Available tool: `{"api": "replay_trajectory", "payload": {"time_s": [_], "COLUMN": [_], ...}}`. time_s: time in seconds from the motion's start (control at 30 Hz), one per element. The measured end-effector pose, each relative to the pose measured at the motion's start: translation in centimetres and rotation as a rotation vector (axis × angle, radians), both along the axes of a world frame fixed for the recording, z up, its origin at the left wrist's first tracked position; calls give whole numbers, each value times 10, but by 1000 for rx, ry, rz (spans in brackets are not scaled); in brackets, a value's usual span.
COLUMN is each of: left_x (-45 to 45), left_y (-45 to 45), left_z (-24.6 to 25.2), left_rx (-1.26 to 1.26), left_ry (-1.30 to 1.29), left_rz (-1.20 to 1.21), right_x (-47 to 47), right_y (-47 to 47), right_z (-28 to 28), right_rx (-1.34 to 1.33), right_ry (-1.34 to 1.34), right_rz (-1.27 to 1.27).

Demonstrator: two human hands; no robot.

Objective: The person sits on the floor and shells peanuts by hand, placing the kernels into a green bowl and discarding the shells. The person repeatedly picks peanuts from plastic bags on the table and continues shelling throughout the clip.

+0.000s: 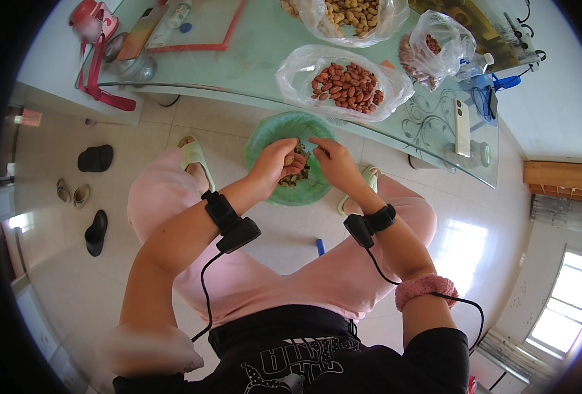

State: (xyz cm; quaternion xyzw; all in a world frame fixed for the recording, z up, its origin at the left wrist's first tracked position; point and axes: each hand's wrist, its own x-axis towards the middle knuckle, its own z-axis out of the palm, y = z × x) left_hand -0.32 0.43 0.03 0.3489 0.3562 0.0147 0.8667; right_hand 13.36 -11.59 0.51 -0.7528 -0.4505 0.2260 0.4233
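My left hand (277, 165), palm up over a green-lined bin (291, 197), has its fingers curled around a peanut in its shell (289, 160). To its right my right hand (331, 160) is above the bin's right side, index finger extended; whether it holds anything is hard to see. Peanut shells (291, 180) lie inside the bin. On the glass table beyond, shelled red-skinned peanuts (347, 86) rest on an open clear plastic bag (293, 74). Behind it, another plastic bag (394, 24) holds peanuts in their shells (352, 15).
The glass table's edge (207, 88) runs just beyond the bin. A phone (462, 128) lies at the table's right, another phone (141, 32) at its left. A third bag (441, 42) stands at the back right. Cables hang from both wrist straps. Shoes (95, 157) lie on the floor at left.
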Motion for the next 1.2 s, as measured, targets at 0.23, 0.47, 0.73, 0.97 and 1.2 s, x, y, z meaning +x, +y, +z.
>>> {"api": "replay_trajectory", "payload": {"time_s": [0.23, 0.47, 0.73, 0.97, 1.2], "left_x": [1, 2, 0, 4, 4], "left_y": [0, -6, 3, 2, 0], "left_z": [0, -2, -7, -2, 1], "left_rx": [-144, -112, 22, -41, -19], "left_ry": [-67, -73, -3, -131, -124], "left_rz": [30, 45, -93, 108, 70], "right_x": [-6, -3, 1, -5, -5], "right_y": [2, 5, 3, 8, 8], "right_z": [28, 18, 23, 18, 12], "right_rx": [-139, -57, -86, -109, -87], "right_ry": [87, 18, 99, 636, 523], "right_rz": [193, 164, 146, -84, -51]}}
